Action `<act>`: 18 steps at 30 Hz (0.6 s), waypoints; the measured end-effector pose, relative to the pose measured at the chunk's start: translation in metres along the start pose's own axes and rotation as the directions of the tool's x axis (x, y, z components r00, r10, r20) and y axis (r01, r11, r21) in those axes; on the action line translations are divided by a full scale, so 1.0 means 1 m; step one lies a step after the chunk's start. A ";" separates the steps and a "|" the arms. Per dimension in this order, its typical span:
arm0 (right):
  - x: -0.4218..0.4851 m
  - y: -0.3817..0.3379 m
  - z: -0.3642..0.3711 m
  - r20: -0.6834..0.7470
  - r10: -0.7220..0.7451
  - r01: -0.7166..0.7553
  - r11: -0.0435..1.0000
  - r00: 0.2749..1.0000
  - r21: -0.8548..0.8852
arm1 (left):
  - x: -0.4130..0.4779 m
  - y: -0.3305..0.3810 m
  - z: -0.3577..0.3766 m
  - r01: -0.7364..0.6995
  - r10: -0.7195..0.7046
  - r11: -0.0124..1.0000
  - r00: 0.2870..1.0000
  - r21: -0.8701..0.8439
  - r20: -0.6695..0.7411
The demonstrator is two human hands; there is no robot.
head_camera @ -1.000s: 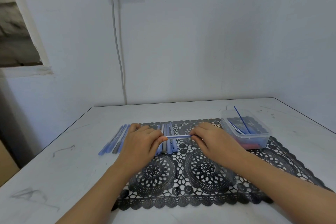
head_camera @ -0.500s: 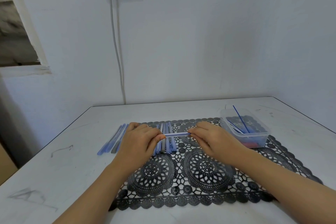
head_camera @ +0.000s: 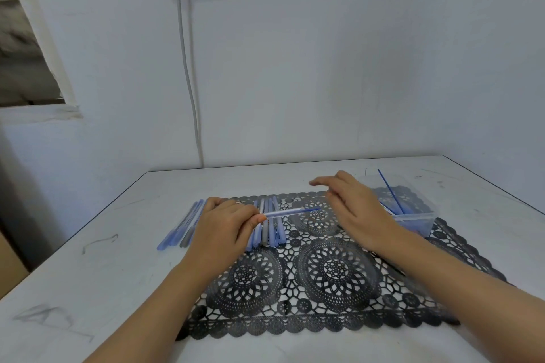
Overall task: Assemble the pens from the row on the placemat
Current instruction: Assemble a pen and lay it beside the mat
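Evidently mid-assembly: your left hand (head_camera: 224,224) pinched clear barrel (head_camera: 280,213), level above row (head_camera: 269,230) on placemat (head_camera: 324,289), blue refill (head_camera: 313,210) poking from right end. Your right hand (head_camera: 354,206) hovered beside, fingers loosely straight, empty. Next move likely called for pushing refill home.

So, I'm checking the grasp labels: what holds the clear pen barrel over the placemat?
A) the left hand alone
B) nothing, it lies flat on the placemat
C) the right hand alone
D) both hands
A: the left hand pinches one end of the pen barrel, while the right hand hovers clear of the other end, its fingers straight and holding nothing.
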State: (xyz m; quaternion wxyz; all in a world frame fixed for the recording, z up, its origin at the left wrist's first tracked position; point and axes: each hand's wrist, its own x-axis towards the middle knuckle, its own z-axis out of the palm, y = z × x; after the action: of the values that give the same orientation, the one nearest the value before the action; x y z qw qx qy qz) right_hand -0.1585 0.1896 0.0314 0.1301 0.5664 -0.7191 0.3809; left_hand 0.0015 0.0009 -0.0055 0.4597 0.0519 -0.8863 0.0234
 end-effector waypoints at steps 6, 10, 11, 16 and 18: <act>0.012 0.010 -0.015 0.023 0.104 -0.103 0.994 0.994 -0.037 | -0.001 -0.002 -0.001 0.013 -0.013 1.000 1.000 0.012 0.008; 0.011 0.014 -0.015 0.123 0.199 -0.195 0.980 0.972 -0.043 | -0.001 -0.001 0.000 0.015 -0.015 1.000 1.000 0.017 0.014; 0.010 0.014 -0.014 0.146 0.207 -0.201 0.978 0.967 -0.058 | -0.001 -0.001 0.000 0.015 -0.015 1.000 1.000 0.017 0.013; 0.008 0.016 -0.002 0.290 0.243 -0.173 0.953 0.926 -0.247 | -0.001 -0.002 0.000 0.022 -0.022 1.000 1.000 0.022 0.019; 0.006 0.017 0.004 0.333 0.252 -0.165 0.949 0.909 -0.270 | -0.001 -0.002 0.000 0.023 -0.024 1.000 1.000 0.021 0.021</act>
State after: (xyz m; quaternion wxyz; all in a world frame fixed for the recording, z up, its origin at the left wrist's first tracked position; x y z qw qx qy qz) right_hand -0.1750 0.1839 0.0259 0.0194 0.5268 -0.8274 0.1935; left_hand 0.0022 -0.0009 -0.0067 0.4499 0.0673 -0.8901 0.0266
